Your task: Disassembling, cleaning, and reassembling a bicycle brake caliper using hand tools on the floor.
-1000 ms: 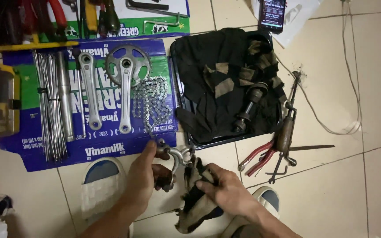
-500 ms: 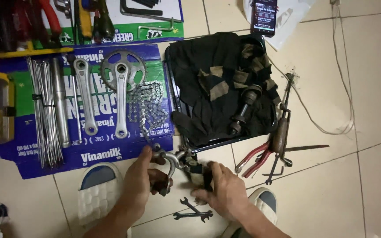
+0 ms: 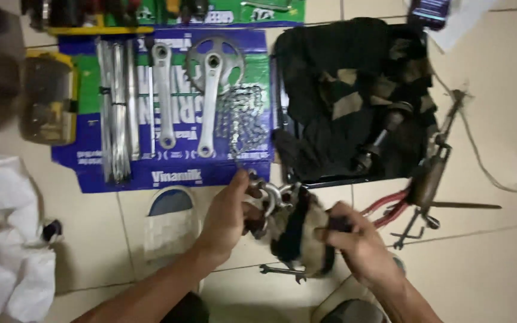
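My left hand (image 3: 227, 216) grips a small metal bicycle part with curved silver arms (image 3: 268, 198), held just above the tiled floor. My right hand (image 3: 354, 240) holds a dirty black-and-tan rag (image 3: 299, 234) wrapped against that part. A small wrench (image 3: 282, 272) lies on the floor right below both hands. Beyond my hands, a flattened blue cardboard box (image 3: 175, 176) carries two silver crank arms (image 3: 164, 96), a chainring (image 3: 215, 60), a coiled chain (image 3: 242, 122) and a bundle of spokes (image 3: 115, 113).
A black tray (image 3: 330, 178) heaped with dark cloth and an axle (image 3: 384, 131) sits at centre right. Red-handled pliers (image 3: 390, 206) and a rusty tool (image 3: 429, 179) lie to the right. A yellow case (image 3: 49, 104) is at left, a white bag (image 3: 4, 239) at lower left.
The view has shifted slightly and come nearer. The rag, bunched low near my right hand earlier, is now wrapped up against the metal part; the wrench beneath stays on the floor.
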